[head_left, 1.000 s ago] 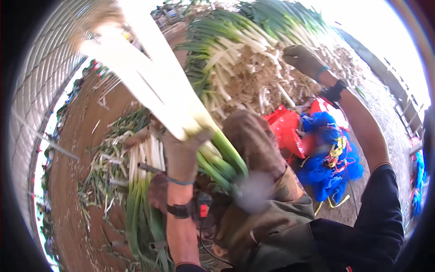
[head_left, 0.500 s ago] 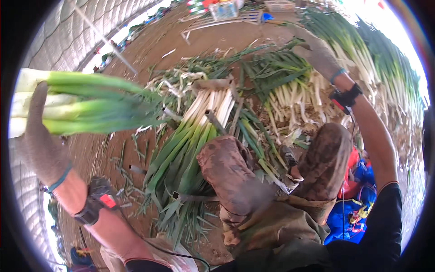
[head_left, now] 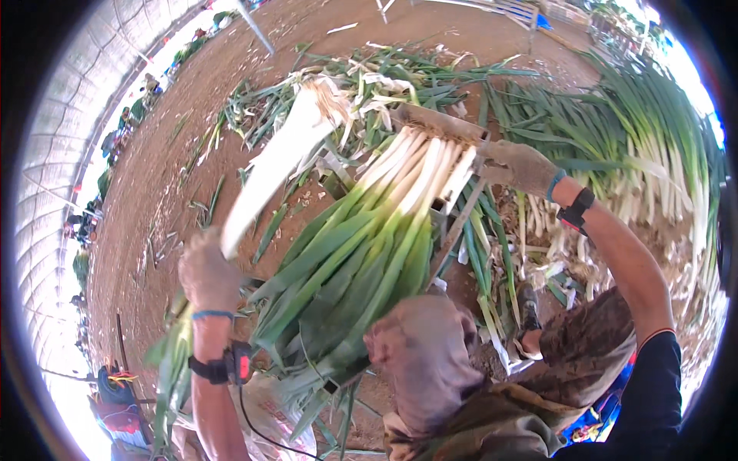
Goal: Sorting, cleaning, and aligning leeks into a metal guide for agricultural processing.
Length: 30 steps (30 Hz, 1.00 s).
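Observation:
My left hand [head_left: 209,273], in a grey-brown glove, is closed around a bunch of long green onions [head_left: 277,157]. Its white stalks point up and away to the roots, and its green leaves hang below the hand beside my forearm. In front of my knees a larger pile of green onions [head_left: 384,223] lies in a metal frame [head_left: 438,123], roots against the far plate and leaves toward me. My right hand [head_left: 523,165], gloved too, is at the frame's right corner beside the root ends. Its fingers look curled, but what they hold is hidden.
Loose leaves and trimmings [head_left: 269,107] litter the dirt floor beyond the frame. Rows of green onions [head_left: 653,154] lie at the right. A pale rack [head_left: 500,9] stands at the far edge. A whitish sack [head_left: 284,415] lies near my left forearm.
My left hand has brought its bunch from the far left toward the frame, turning the roots away from me. My right hand has come down from the far right to the frame's corner.

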Tool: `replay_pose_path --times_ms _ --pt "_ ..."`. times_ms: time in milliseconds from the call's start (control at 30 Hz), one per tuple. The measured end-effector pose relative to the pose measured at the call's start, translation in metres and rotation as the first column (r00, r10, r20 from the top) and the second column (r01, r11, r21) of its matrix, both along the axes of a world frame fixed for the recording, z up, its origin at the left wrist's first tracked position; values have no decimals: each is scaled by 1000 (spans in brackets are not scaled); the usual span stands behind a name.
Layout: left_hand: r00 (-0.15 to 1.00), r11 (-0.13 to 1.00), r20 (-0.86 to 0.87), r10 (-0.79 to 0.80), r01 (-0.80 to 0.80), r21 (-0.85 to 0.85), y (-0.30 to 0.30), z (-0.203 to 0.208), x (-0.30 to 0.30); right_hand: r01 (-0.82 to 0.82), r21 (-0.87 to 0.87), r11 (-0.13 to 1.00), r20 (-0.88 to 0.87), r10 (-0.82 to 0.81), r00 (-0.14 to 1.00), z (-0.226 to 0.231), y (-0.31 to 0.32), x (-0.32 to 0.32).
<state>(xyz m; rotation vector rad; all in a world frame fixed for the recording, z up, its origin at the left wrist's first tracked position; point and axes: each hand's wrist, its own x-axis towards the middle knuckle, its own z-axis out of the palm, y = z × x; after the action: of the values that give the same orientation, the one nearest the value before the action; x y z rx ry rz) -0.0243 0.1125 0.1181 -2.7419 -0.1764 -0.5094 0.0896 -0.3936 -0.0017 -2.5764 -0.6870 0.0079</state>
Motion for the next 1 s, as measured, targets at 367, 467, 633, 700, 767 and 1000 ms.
replay_pose_path --times_ms 367,467,633,700,767,1000 --pt "955 880 -295 -15 -128 -458 -31 -97 60 -417 -111 902 259 431 864 -123 143 148" --pt "951 879 -308 -18 -132 -458 -46 -117 85 -480 58 875 117 472 874 -147 155 154" --pt "949 885 -292 -121 -30 -464 -73 -131 123 -431 249 867 -76 461 884 -152 144 156" --pt "937 890 -327 -120 -45 -454 -90 -141 141 -416 239 878 -61 441 896 -155 142 151" --pt "942 915 -309 -129 -7 -404 -105 -151 158 -427 131 895 39 426 904 -150 144 149" --pt "943 962 -330 -43 -50 -268 -142 -180 185 539 648 538 -742 286 607 -166 156 171"
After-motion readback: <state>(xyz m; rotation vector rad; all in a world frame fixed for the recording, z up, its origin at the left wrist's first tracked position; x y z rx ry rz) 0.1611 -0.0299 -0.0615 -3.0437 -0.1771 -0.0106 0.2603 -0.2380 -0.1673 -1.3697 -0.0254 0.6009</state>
